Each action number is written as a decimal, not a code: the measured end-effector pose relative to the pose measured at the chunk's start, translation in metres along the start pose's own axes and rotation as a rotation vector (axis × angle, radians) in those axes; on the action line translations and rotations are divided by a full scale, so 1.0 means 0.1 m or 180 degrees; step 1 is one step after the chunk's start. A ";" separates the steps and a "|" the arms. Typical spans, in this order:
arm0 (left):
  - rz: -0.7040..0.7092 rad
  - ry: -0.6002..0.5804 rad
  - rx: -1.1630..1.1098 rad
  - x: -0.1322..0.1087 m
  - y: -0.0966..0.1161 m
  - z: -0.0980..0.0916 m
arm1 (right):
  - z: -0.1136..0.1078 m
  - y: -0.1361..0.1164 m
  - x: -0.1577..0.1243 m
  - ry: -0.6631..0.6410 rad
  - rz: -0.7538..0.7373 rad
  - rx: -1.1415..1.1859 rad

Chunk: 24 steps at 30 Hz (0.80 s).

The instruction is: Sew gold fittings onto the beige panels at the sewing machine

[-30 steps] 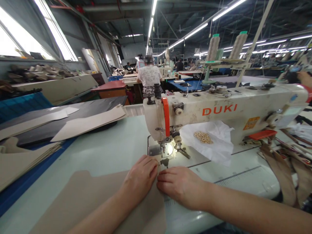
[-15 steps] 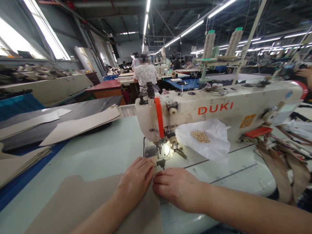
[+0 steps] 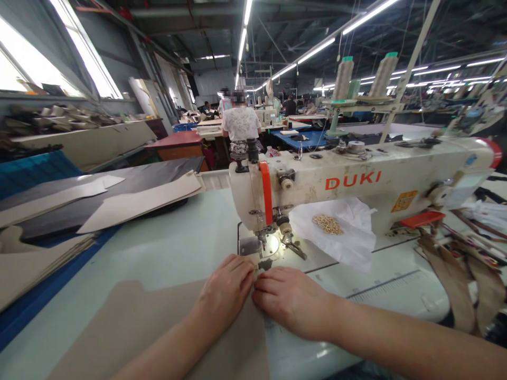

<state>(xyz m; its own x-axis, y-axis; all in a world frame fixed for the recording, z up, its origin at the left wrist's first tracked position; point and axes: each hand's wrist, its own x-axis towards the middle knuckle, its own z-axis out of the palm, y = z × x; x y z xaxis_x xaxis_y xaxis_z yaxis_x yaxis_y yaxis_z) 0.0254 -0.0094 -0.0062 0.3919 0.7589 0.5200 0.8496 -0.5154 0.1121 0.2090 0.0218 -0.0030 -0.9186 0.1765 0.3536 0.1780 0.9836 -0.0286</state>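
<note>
Fingers [image 3: 242,270] of the left hand [image 3: 225,293] and the right hand [image 3: 291,296] are curving downward with their tips nearly meeting, pressing on a beige material panel [image 3: 158,327]; whether they are pinching it cannot be told. Item: that panel is lying flat on a pale green sewing table [image 3: 170,237], its upper end reaching just in front of the presser foot [image 3: 264,248] of a cream DUKI lockstitch sewing machine [image 3: 356,182]. Item: a crumpled white plastic sheet [image 3: 352,245] is lying under the machine arm, just beside the needle area, holding a small heap of gold metal rings [image 3: 328,224]. Item: tan straps [image 3: 451,279] are hanging at the table's right side. Item: stacked black and beige cut panels [image 3: 130,182] are lying on a blue-edged board to the left. Item: two thread cones [image 3: 343,79] are standing on a stand above the machine. Item: a co-worker [image 3: 241,124] is standing beyond, back turned.
</note>
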 end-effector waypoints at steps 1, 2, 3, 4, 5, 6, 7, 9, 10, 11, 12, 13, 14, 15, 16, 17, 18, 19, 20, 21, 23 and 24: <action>-0.0022 -0.0008 -0.0007 0.00 0.00 0.00 | -0.01 0.00 0.01 -0.0025 0.0029 -0.0090; -0.0040 -0.0022 -0.0018 0.00 0.00 -0.01 | -0.03 0.00 0.03 -0.0053 0.0059 -0.0182; -0.0058 -0.0045 -0.0031 -0.01 0.00 -0.01 | -0.04 0.00 0.04 -0.0080 0.0085 -0.0268; -0.0081 -0.0068 -0.0047 -0.01 0.01 -0.02 | -0.05 0.01 0.05 -0.0107 0.0109 -0.0339; -0.0105 -0.0083 -0.0071 -0.01 0.01 -0.02 | -0.06 0.01 0.07 -0.0125 0.0129 -0.0388; -0.0124 -0.0086 -0.0104 -0.02 0.01 -0.03 | -0.07 0.02 0.08 -0.0138 0.0149 -0.0419; -0.0139 -0.0070 -0.0141 -0.02 0.01 -0.03 | -0.06 0.03 0.08 -0.0138 0.0160 -0.0433; -0.0158 -0.0016 -0.0217 -0.03 0.02 -0.04 | -0.04 0.04 0.09 -0.0113 0.0166 -0.0409; -0.0165 0.0004 -0.0255 -0.04 0.02 -0.04 | -0.03 0.05 0.09 -0.0089 0.0173 -0.0387; -0.0178 0.0013 -0.0288 -0.04 0.02 -0.04 | -0.01 0.06 0.09 -0.0067 0.0181 -0.0367; -0.0192 0.0010 -0.0315 -0.05 0.02 -0.04 | 0.00 0.06 0.08 -0.0046 0.0193 -0.0347; -0.0204 0.0000 -0.0335 -0.05 0.02 -0.05 | 0.01 0.06 0.08 -0.0036 0.0203 -0.0328; -0.0215 -0.0014 -0.0349 -0.05 0.03 -0.05 | 0.03 0.06 0.08 -0.0032 0.0214 -0.0313; -0.0225 -0.0024 -0.0353 -0.05 0.03 -0.05 | 0.03 0.06 0.08 -0.0030 0.0224 -0.0300; -0.0237 -0.0028 -0.0350 -0.05 0.04 -0.06 | 0.03 0.05 0.08 -0.0029 0.0236 -0.0282; -0.0248 -0.0019 -0.0345 -0.05 0.04 -0.06 | 0.03 0.05 0.08 -0.0026 0.0247 -0.0259; -0.0258 -0.0004 -0.0341 -0.04 0.04 -0.06 | 0.03 0.05 0.08 -0.0029 0.0255 -0.0233; -0.0260 0.0012 -0.0338 -0.04 0.04 -0.06 | 0.02 0.05 0.08 -0.0033 0.0264 -0.0208; -0.0257 0.0022 -0.0336 -0.03 0.04 -0.05 | 0.01 0.06 0.09 -0.0039 0.0273 -0.0190; -0.0251 0.0032 -0.0336 -0.02 0.04 -0.04 | 0.00 0.07 0.09 -0.0063 0.0273 -0.0180; -0.0244 0.0026 -0.0344 0.01 0.02 -0.01 | -0.03 0.11 0.08 -0.0127 0.0277 -0.0196; -0.0246 0.0026 -0.0345 0.04 0.01 0.01 | -0.04 0.13 0.08 -0.0164 0.0286 -0.0215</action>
<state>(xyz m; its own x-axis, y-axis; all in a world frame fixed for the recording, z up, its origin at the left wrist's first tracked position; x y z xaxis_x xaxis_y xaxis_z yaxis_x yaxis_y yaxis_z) 0.0282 -0.0067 -0.0054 0.3235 0.7950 0.5131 0.8338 -0.4959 0.2427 0.2052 0.0364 0.0032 -0.9145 0.2671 0.3038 0.2821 0.9594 0.0055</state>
